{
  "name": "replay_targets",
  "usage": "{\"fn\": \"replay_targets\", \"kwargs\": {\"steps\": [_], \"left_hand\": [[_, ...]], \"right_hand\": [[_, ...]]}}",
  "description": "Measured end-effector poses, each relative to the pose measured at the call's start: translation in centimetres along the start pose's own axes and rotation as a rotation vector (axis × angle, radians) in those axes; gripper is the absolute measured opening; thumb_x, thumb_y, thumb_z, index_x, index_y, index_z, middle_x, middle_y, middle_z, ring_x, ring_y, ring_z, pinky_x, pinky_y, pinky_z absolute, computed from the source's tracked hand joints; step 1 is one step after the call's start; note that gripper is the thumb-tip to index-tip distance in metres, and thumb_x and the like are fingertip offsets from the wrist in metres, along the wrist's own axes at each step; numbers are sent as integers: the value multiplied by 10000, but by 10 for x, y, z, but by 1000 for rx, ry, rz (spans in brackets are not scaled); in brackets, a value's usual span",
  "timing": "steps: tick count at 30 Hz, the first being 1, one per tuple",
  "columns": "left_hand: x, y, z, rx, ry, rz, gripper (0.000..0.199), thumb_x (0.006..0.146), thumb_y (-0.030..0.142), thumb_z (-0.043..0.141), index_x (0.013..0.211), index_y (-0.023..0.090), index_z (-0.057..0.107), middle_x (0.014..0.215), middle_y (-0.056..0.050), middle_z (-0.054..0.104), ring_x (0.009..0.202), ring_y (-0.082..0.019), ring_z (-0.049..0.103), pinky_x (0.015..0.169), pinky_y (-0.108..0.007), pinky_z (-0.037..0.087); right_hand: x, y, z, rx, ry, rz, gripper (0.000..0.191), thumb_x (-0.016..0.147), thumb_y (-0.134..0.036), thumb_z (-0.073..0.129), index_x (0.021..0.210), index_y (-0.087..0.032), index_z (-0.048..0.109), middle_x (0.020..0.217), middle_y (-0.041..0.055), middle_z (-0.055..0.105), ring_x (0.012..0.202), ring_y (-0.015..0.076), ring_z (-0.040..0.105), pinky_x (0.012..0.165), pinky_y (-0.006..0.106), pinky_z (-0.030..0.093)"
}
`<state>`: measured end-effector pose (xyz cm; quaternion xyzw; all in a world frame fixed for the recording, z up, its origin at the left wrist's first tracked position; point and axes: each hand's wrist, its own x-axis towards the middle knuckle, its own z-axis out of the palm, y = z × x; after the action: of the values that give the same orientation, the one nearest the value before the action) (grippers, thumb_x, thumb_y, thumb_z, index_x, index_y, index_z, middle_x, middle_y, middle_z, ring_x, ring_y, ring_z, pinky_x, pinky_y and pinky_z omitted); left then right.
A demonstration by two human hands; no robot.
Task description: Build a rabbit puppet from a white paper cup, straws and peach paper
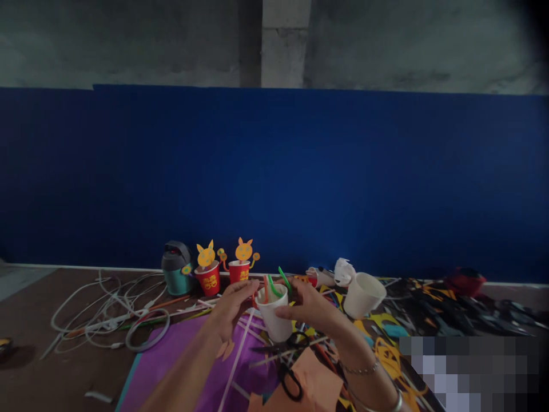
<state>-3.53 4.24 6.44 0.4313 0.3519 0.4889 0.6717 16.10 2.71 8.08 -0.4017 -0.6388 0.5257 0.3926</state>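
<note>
A white cup (277,317) stands near the middle, with orange and green bent straws (273,286) rising out of it. My left hand (234,306) is at the cup's left side, fingers stretched toward its rim. On the right, my right hand (306,300) is beside the cup, thumb against or close to its wall and fingers apart near a green straw (284,278). Whether either hand grips a straw is hard to make out. Under and before the cup lie black scissors (291,382), an orange paper sheet (317,377) and a purple sheet (184,355).
Two red cups (208,278) with yellow paper animal heads stand behind, beside a teal container (178,274). White cables (103,312) are coiled at left. Another white cup (364,294) is at right, among paper scraps. A blue partition (274,177) runs behind.
</note>
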Motion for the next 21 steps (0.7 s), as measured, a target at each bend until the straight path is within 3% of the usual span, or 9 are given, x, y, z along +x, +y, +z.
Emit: {"fn": "replay_targets", "kwargs": {"steps": [3,6,8,11,13,17,21], "left_hand": [[0,0,-2,10,-12,67,395,748,448,684,1025,167,682,973,-96,711,840,-216,651,727,-298,488],[0,0,-2,18,-63,66,591,660,424,768,1182,207,594,1104,-113,674,981,-268,629,765,-325,491],[-2,0,1,55,-143,49,655,591,342,829,1185,200,591,1085,-113,686,1014,-285,621,810,-343,481],[-4,2,5,113,-237,37,561,601,290,827,1116,168,642,1033,-108,712,1020,-293,620,861,-364,463],[-3,4,4,135,-211,50,493,623,295,811,1072,156,664,1008,-102,722,999,-289,630,862,-364,463],[6,11,-5,136,9,91,549,596,275,827,1099,178,629,1000,-78,724,941,-249,649,821,-342,479],[15,18,-12,59,40,49,469,600,229,829,1021,156,638,978,-79,723,878,-217,667,808,-325,489]], "right_hand": [[2,-2,1,114,11,43,501,649,-339,778,1077,-168,579,975,79,696,875,216,653,728,307,521],[5,1,2,125,68,37,493,651,-359,780,1055,-165,575,915,57,693,811,195,650,671,278,511],[7,5,3,145,73,18,486,654,-360,781,1051,-171,573,920,49,689,821,192,645,676,274,507],[7,7,2,175,35,-12,487,660,-381,776,1055,-179,576,959,52,686,848,194,644,704,283,509],[6,6,-1,184,49,-8,505,672,-418,758,1082,-188,574,992,58,678,857,199,646,708,295,516],[10,-1,-13,246,235,22,455,744,-441,690,1114,-197,583,968,60,681,862,194,652,679,276,516],[31,-11,-37,743,348,-37,287,736,-331,710,962,-173,632,820,46,682,689,147,639,502,209,475]]}}
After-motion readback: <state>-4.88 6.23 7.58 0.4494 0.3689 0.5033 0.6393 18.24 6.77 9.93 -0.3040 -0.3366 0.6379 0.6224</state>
